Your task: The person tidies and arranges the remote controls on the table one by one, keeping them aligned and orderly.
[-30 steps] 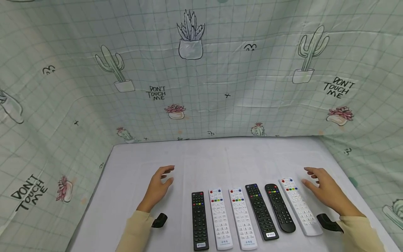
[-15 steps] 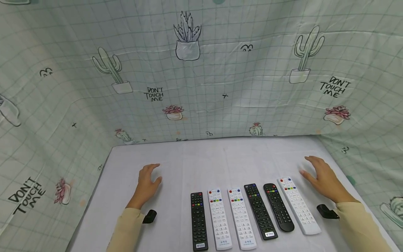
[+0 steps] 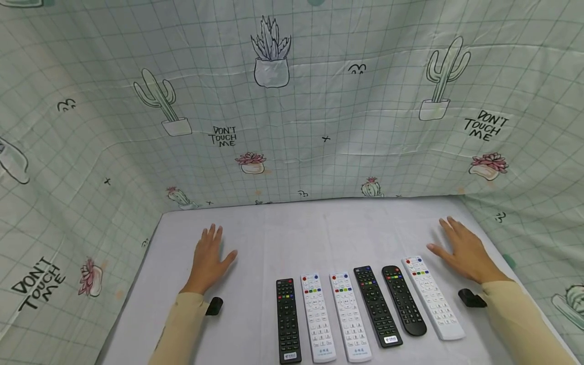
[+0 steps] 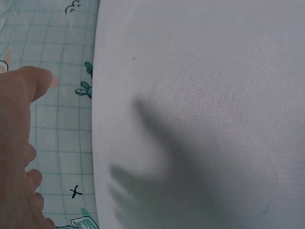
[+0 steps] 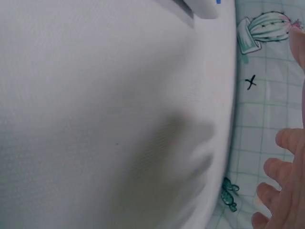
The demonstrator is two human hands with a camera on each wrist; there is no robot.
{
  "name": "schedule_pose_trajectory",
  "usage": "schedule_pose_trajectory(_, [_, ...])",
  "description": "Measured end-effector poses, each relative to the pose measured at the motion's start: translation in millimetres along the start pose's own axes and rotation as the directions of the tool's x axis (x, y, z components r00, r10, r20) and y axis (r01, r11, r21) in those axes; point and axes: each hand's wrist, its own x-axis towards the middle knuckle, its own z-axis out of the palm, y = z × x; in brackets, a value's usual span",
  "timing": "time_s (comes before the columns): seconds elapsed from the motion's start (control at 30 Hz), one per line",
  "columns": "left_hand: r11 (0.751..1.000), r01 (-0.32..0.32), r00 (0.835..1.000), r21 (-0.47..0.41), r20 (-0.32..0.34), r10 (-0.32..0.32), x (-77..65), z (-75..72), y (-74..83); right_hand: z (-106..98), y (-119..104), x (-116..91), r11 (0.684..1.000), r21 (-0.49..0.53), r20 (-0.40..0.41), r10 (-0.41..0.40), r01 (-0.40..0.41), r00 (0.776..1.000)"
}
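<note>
Six remote controls would be a count, so I speak of several remotes in a row on the white table (image 3: 319,228). From left they run: a black remote (image 3: 288,322), a white remote (image 3: 318,318), another white remote (image 3: 351,318), a black remote (image 3: 378,307), a rounded black remote (image 3: 404,301) and a white remote (image 3: 433,298) at the right end. Left of the row my left hand (image 3: 207,261) is held over the table, fingers extended, holding nothing. My right hand (image 3: 465,251) hovers beside the rightmost white remote, fingers spread, also holding nothing.
A cloth (image 3: 310,111) printed with cacti hangs behind the table and along both sides. Black wrist devices (image 3: 214,306) show below each hand. Shadows of the hands fall on the tabletop in both wrist views.
Both hands have straightened their fingers from a curved pose. The left hand has shifted left, the right hand slightly farther from me. The remotes lie as before.
</note>
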Motion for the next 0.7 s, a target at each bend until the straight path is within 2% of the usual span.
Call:
schedule_pose_trajectory(0.2, [0.998,0.004,0.999,0.06,0.041,-0.006,4.8,5.3,-3.4,4.4,4.5,5.4,0.999,0.004,0.046,0.04,-0.04,0.998])
schedule_pose_trajectory(0.47, [0.998,0.003,0.998,0.067,0.059,-0.007,7.6,10.2,-6.3,5.0,4.1,10.0,0.998,-0.004,0.098,0.064,-0.064,0.993])
schedule_pose_trajectory(0.7, [0.997,0.031,0.995,0.074,0.088,-0.038,6.9,7.2,-4.0,6.1,4.4,7.0,0.996,-0.008,0.117,0.085,-0.084,0.989])
